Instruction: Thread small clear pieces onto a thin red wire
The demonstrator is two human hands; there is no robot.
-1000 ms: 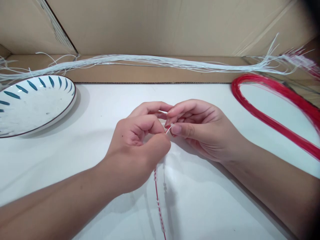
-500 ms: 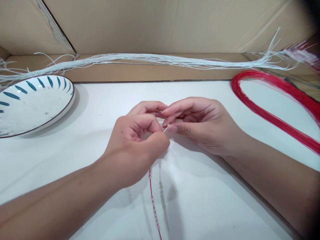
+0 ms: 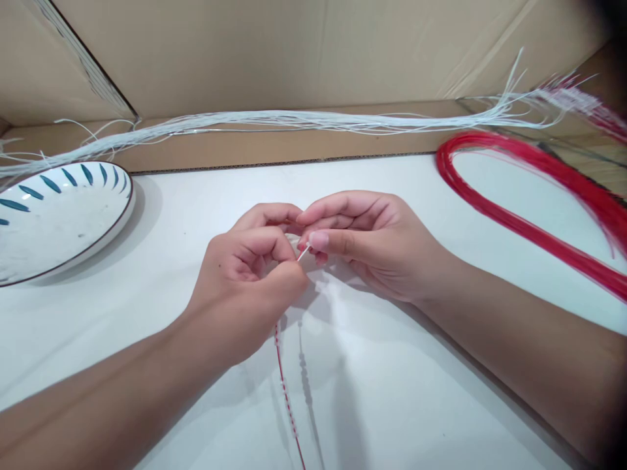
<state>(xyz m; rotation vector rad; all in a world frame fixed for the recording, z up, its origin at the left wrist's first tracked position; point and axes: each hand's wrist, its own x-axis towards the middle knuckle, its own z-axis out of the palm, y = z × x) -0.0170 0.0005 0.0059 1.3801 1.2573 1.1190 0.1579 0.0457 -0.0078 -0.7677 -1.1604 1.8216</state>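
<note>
A thin red cord [image 3: 280, 365] strung with several small clear beads [image 3: 289, 406] hangs down from under my left hand [image 3: 247, 274]. My left hand is closed, thumb and forefinger pinching the cord, whose stiff white end [image 3: 304, 252] pokes out toward the right. Facing it, my right hand [image 3: 367, 241] is closed in a pinch at the tip of that white end. A tiny pale bead [image 3: 309, 245] seems to sit at its thumb tip, mostly covered by the fingers. Both hands are just above the white tabletop, their fingers close together.
At the left stands a white plate [image 3: 98, 245] with dark green strokes and small clear bits on it. A looped bundle of red cord [image 3: 490, 209] lies at the right. White strands [image 3: 294, 121] stretch along the cardboard ledge [image 3: 235, 149] at the back, below a cardboard wall [image 3: 274, 52].
The whole view has shifted, so hands, plate and cords appear further left. The hands have parted very slightly, and more of the cord's white end shows between them.
</note>
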